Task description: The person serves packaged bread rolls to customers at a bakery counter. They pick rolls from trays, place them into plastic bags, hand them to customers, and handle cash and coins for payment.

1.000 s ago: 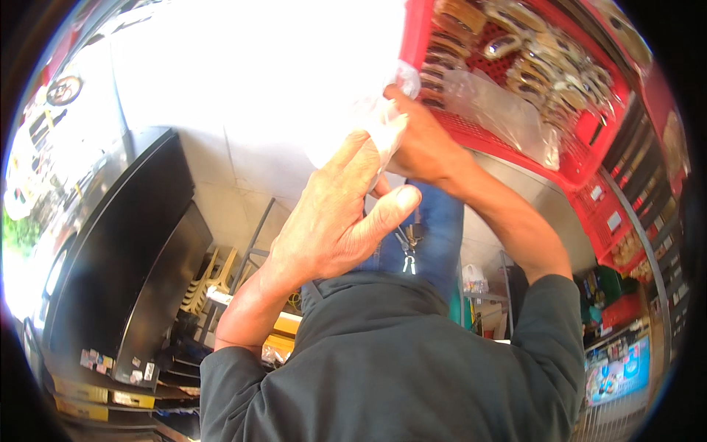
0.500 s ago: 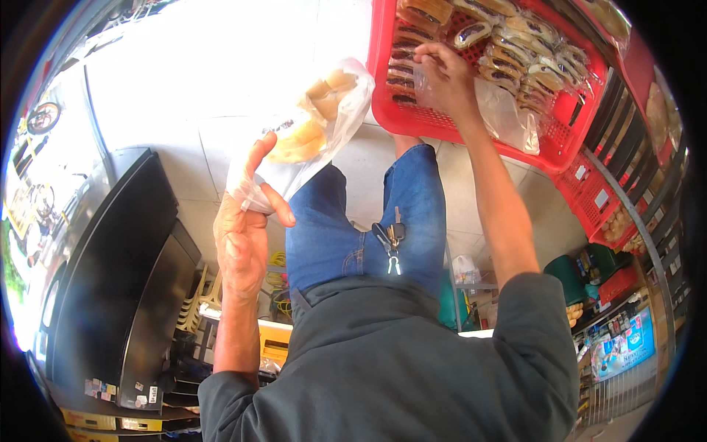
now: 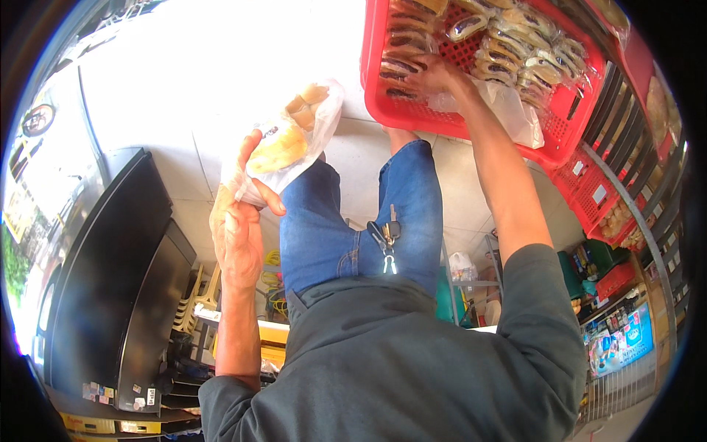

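My left hand [image 3: 241,214] is closed on the gathered end of a clear plastic bag [image 3: 324,125]. Inside the bag show a yellowish bread roll [image 3: 280,151] and some paler bread pieces [image 3: 307,104] beyond it. On the right, my right hand [image 3: 436,79] reaches down into a red plastic crate [image 3: 372,92], onto a row of wrapped buns with dark filling [image 3: 401,40]. Its fingertips blend with the buns, so their grip cannot be made out. A whitish plastic bag [image 3: 515,114] lies in the crate under and beside my right wrist.
More wrapped buns [image 3: 508,55] fill the crate's right side. Dark slatted racking [image 3: 626,118] and another red crate [image 3: 589,191] stand at the right. A large black cabinet [image 3: 103,258] rises at the left. Keys [image 3: 388,232] hang at my jeans.
My right hand has moved down and slightly left onto the row of buns. My left hand and its bag of bread have shifted a little left and nearer me.
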